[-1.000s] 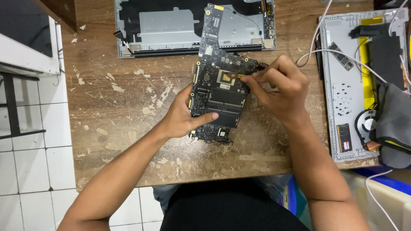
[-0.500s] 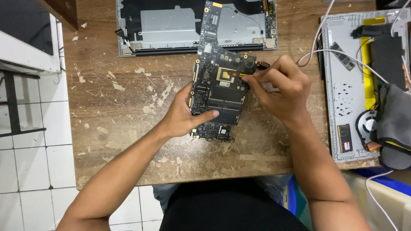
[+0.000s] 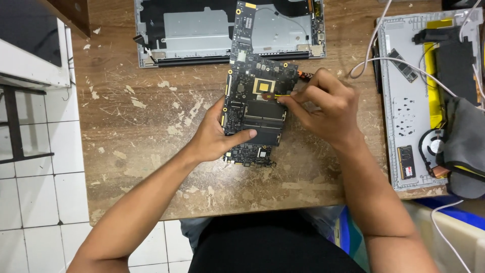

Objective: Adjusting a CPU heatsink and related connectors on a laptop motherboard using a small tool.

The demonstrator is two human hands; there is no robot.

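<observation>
The right hand pinches a thin tool with an orange handle, fingers closed tight around it, its tip set near the gold square chip on the black circuit board. The left hand clasps the board's edge from 9 o'clock, thumb laid across its lower part. The board lies flat at the middle of the scratched wooden table. At 12 o'clock, touching the board's narrow top end, sits an opened grey laptop shell. At 3 o'clock lies a 2nd opened laptop base with white cables and a fan.
</observation>
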